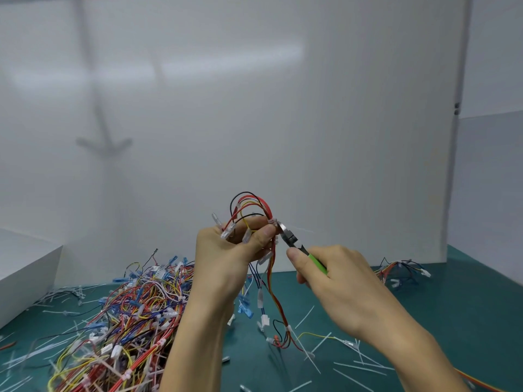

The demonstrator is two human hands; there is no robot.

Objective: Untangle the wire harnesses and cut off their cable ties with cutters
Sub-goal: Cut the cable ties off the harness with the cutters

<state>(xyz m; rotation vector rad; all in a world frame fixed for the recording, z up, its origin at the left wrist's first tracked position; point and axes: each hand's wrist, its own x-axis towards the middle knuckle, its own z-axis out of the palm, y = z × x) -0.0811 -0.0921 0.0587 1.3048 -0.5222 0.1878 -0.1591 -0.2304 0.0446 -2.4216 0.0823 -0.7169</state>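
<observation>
Nearest the viewer, white cut tie offcuts [359,366] lie scattered over the green mat [467,321], mostly to the right. To the near left sits a big tangled pile of wire harnesses [135,312], many with white ties on them, so most of the task looks undone.

Above the middle of the mat, the left hand [226,256] grips one wire harness [249,205], fingers and thumb curled round its bunched wires and connectors. The loop is raised, probably to lift it free of the pile and turn its cable tie [272,221] towards the tool. The loose tail hangs to the mat, where a second tie [288,328] binds it lower down.

The right hand [334,275] is wrapped round the green handles of the cutters [294,240], with the thumb along the top for control. The blades sit right at the tie beside the left fingertips. Whether they have bitten through it cannot be told.

Further right, a small heap of harnesses [402,271] lies well apart, likely the finished ones. A white box [25,267] stands far left, and a white panel [283,108] backs the bench.
</observation>
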